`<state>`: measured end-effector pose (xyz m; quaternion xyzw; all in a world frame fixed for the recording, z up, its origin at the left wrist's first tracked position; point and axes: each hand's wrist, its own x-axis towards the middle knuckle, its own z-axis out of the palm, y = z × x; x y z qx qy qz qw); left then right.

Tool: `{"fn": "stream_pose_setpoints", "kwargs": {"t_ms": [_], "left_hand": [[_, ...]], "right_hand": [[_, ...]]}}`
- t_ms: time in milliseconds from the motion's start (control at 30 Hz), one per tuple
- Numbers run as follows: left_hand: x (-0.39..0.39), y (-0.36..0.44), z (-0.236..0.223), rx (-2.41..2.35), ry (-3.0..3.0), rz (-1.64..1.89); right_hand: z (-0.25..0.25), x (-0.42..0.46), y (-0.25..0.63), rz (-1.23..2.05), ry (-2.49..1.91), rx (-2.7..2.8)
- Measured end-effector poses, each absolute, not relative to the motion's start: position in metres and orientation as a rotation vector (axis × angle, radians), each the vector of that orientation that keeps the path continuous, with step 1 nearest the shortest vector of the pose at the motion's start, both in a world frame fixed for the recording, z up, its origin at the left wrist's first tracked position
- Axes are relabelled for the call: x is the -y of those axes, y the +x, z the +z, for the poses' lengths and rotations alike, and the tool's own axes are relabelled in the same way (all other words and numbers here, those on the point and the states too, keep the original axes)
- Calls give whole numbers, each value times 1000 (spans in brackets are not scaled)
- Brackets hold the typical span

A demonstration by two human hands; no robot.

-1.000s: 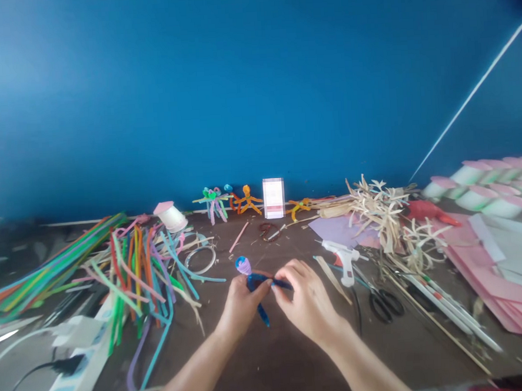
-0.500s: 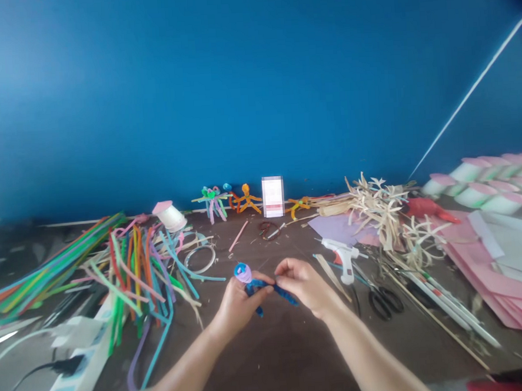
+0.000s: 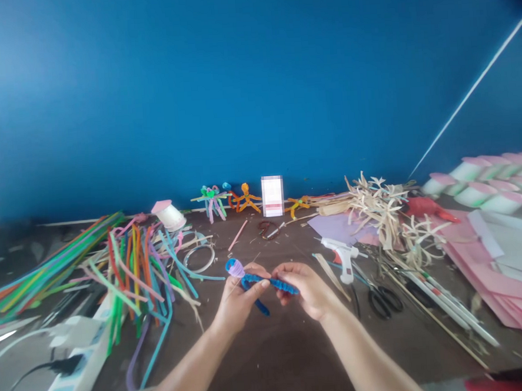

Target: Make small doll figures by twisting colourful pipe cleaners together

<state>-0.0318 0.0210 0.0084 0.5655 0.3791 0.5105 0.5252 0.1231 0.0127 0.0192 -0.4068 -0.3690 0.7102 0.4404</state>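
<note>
A big blue wall (image 3: 254,89) stands at the back, and a brown surface (image 3: 298,364) runs across the front. Lots of craft things lie on it. On the left is a big heap of pipe cleaners (image 3: 133,268) in many colors, with a white power strip (image 3: 64,378) near the front. On the right is a stack of pink paper (image 3: 483,288), and a pile of dry straw strips (image 3: 379,212) lies just past it. A white glue gun (image 3: 344,258) and black scissors (image 3: 385,301) lie near the right hand (image 3: 304,290).

Both hands are in the middle of the surface, held up close together. The left hand (image 3: 238,297) is curled shut around a blue pipe cleaner (image 3: 270,284), just under its round purple and blue top (image 3: 235,268). The right hand is almost shut and pinches the other part of the blue pipe cleaner between thumb and fingers. A short blue end (image 3: 262,307) hangs down below the left hand.

The blue pipe cleaner looks light, soft and fuzzy, so it should bend easily and not slip much. The blue stem looks like the best place to hold it, since the round top may squash
</note>
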Motion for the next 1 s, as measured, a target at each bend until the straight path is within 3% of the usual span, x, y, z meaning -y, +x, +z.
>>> {"fn": "stream_pose_setpoints", "kwargs": {"t_ms": [333,567,667,833,1000], "left_hand": [[-21,-29,5,-1170,1245,1219],[-25,-24,-2,-1179,1057,1255],[-29,-23,-6,-1175,968,1295],[-30,-21,-10,-1143,883,1263],[-26,-16,-9,-1119,828,1223]], "right_hand": [[-3,-9,122,2139,-686,576],[-4,-6,125,1962,-919,731],[-3,0,125,1552,-1194,1064],[8,10,123,283,-1329,1708],[18,6,119,-62,-1395,2043]]}}
